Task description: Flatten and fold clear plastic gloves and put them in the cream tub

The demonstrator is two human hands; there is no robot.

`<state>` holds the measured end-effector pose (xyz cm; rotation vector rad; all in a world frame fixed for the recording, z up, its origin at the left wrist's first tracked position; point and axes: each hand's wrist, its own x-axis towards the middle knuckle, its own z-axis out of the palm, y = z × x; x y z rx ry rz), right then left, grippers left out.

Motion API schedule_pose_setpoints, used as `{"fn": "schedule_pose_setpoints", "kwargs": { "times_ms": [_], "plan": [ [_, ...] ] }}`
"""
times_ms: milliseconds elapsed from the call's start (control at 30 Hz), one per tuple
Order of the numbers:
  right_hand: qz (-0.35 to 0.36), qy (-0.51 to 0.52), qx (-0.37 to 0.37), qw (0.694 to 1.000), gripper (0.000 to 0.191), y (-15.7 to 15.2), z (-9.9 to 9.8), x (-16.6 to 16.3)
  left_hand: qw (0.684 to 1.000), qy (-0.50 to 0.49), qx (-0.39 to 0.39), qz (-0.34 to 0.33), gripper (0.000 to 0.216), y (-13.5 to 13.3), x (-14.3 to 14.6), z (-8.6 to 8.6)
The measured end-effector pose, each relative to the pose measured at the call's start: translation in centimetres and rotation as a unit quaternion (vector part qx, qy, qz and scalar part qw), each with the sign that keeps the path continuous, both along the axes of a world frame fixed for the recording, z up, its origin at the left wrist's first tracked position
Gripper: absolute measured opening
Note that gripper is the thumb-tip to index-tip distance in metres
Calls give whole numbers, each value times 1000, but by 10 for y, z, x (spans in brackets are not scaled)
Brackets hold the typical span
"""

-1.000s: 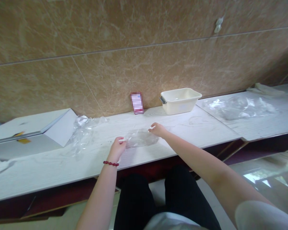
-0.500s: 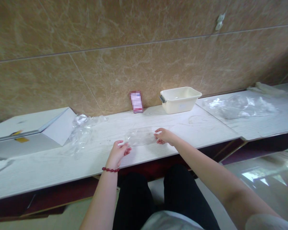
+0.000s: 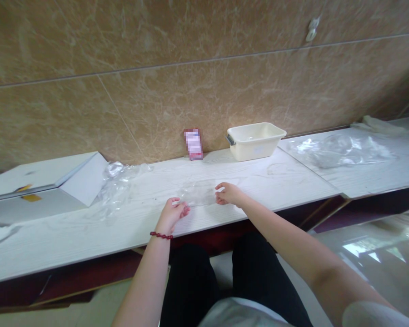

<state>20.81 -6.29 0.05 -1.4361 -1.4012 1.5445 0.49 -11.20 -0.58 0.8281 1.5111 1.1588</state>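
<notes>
Between my two hands a clear plastic bag (image 3: 199, 193) is stretched just over the white wood-grain table top, near its front edge. Its outline is faint and I cannot tell whether it touches the table. My left hand (image 3: 172, 214), with a dark red bead bracelet on the wrist, has curled fingers at the bag's left end. At the right end, my right hand (image 3: 229, 195) has its thumb and fingers bent around the plastic. The exact grip points are hard to see through the transparent film.
A cream plastic tub (image 3: 255, 144) with a grey handle stands against the wall, beside a leaning red-edged blurred card (image 3: 193, 144). On the left lie a white box (image 3: 78, 186) and crumpled clear plastic (image 3: 117, 188). More clear plastic (image 3: 341, 152) covers the right-hand table section.
My hands have come slightly closer together: the right moved a little left, the left a little right. The plastic bag between them looks shorter.
</notes>
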Motion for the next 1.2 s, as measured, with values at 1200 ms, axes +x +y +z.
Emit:
{"fn": "schedule_pose_setpoints", "kwargs": {
  "times_ms": [1200],
  "plan": [
    [-15,-260,183,948,17,39,4,-4,993,102,61,24,28,60,-21,-3]
  ]
}}
